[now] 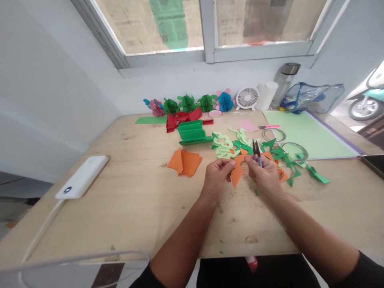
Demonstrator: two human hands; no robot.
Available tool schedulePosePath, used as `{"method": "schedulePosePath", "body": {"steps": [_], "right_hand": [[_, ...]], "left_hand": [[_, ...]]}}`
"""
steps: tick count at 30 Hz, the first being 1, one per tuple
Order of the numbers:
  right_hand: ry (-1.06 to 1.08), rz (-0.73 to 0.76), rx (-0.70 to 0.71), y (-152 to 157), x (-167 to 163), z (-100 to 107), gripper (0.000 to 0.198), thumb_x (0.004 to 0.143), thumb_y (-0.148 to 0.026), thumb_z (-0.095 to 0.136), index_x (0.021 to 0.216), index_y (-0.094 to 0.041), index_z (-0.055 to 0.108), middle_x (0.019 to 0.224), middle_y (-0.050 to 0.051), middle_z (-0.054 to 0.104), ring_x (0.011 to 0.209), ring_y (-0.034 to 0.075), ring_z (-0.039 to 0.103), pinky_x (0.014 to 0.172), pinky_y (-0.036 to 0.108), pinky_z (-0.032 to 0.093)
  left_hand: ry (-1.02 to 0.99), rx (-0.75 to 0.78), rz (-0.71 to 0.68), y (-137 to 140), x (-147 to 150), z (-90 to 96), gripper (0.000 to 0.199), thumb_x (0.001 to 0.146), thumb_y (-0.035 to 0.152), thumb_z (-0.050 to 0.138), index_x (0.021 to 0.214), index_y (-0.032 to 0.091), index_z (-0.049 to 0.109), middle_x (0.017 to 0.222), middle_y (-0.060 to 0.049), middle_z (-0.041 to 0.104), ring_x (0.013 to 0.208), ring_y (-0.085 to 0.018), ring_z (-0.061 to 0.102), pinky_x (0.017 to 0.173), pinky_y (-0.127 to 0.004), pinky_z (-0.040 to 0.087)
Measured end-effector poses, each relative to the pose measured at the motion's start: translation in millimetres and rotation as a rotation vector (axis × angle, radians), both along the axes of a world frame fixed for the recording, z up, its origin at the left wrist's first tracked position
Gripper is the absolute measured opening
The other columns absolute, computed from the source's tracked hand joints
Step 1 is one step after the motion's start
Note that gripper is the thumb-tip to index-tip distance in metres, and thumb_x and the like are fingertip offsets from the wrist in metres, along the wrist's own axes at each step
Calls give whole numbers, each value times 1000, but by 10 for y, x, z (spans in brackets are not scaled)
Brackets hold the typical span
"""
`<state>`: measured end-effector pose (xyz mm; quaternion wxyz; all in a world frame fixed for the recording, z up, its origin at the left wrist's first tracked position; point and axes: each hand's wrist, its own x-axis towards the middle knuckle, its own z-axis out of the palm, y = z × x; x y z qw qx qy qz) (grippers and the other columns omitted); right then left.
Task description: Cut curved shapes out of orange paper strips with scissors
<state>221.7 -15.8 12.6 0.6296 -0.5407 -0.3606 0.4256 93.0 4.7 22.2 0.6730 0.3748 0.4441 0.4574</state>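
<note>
The orange piece (237, 178) is held over the surface (135, 208), between the two hands. Its left edge is pinched between thumb and forefinger of the left hand (218, 176). The scissors (256, 148) are clasped in the right hand (265, 174), their blades pointed away from the body; whether the orange piece is also gripped by its fingertips cannot be told.

Just beyond the orange piece, pale scraps (223, 144) are heaped, and to its right green scraps (295, 174) are strewn. To its left an orange stack (189, 163) is laid, and beyond that, farther from the body, a green fold (192, 132) and red folds (184, 118) are set. To its far right a pale green sheet (324, 140) is spread.

Well beyond the orange piece, along the wall, paper figures (188, 103), a fan (247, 98), a white roll (268, 96), a bottle (286, 82) and a clear pouch (315, 98) are lined up. Well to its left a white device (82, 178) is placed, marked with a dark oval that cannot be read; a cable (45, 228) is joined to it. On the window paper (192, 24), faint print is shown, too blurred to be read.
</note>
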Motion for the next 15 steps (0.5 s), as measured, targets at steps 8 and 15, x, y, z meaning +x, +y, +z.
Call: {"method": "schedulePosePath", "body": {"steps": [8,15], "right_hand": [[22,-56,-40,19,50,30,31,69,-39,74,63,-20,50,42,-11,30,38,6,23,38,24,13],[49,-55,-20,42,70,37,33,68,-39,74,61,-20,48,42,-12,30,38,5,22,39,24,13]], "left_hand": [[76,19,-196,51,-94,7,16,66,30,68,65,15,64,52,2,58,45,-7,49,46,-21,33],[100,32,-233,50,-104,-12,17,66,30,69,63,15,63,53,1,59,47,-7,51,48,-21,35]]}}
